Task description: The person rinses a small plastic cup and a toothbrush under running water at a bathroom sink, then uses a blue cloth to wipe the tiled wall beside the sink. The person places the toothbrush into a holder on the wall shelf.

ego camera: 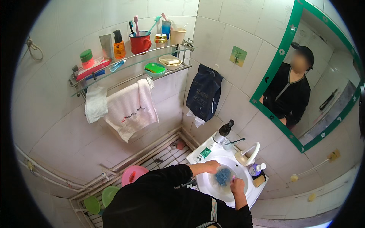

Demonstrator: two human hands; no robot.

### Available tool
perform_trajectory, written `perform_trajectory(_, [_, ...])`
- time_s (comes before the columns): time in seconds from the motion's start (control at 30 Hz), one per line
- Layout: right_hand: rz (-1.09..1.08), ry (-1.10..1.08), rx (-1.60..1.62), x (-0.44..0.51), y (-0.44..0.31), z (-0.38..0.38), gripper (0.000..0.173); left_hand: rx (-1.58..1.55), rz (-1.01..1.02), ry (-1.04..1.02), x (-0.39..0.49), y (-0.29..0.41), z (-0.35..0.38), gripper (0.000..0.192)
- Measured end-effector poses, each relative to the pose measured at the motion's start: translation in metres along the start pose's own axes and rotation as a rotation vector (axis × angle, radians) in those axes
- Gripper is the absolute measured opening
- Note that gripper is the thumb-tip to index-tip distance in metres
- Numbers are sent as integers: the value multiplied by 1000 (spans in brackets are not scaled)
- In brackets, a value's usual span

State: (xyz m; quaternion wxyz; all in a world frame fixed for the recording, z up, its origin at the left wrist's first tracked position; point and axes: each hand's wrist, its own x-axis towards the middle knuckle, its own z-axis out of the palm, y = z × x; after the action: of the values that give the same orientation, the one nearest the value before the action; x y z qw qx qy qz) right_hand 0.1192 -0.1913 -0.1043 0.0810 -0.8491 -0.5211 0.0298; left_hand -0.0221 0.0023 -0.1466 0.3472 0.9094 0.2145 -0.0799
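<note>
A wet, bunched blue cloth lies in cloudy water inside the white washbasin. My left hand is over the basin's left side, just beside the cloth; its fingertips are partly hidden, so a grip is not clear. On the right side of the bowl, my right hand is closed around a small pink object, only the tip of which shows. A white curved faucet rises behind the bowl.
Around the basin rim stand a black-topped pump bottle, a cup with a toothbrush, a purple bottle and a tan sponge. A green-framed mirror hangs right. A glass shelf holds toiletries. Pink and green basins sit left.
</note>
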Motion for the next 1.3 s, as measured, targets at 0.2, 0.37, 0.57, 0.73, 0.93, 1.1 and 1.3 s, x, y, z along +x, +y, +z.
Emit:
perform_trajectory(0.2, [-96, 100, 1108, 10, -95, -124, 5, -20, 109, 10, -12, -23, -6, 53])
perform_trajectory(0.37, [-382, 315, 1342, 52, -193, -265, 19, -44, 169, 13, -27, -39, -31, 52])
perform_trajectory(0.57, [-767, 401, 1491, 138, -330, -378, 28, -83, 131, 25, -50, -48, -52, 51])
perform_trajectory(0.73, [-949, 304, 1425, 203, -442, -425, 25, -89, 158, 27, -65, -51, -62, 48])
perform_trajectory(0.93, [-931, 237, 1271, 249, -534, -412, 26, -129, 173, 115, -78, -73, -69, 44])
perform_trajectory(1.1, [-849, 217, 1162, 269, -556, -400, 27, -139, 174, 145, -78, -100, -63, 45])
perform_trajectory(1.3, [-785, 10, 1034, 275, -568, -387, 23, -129, 201, 206, -76, -116, -60, 41])
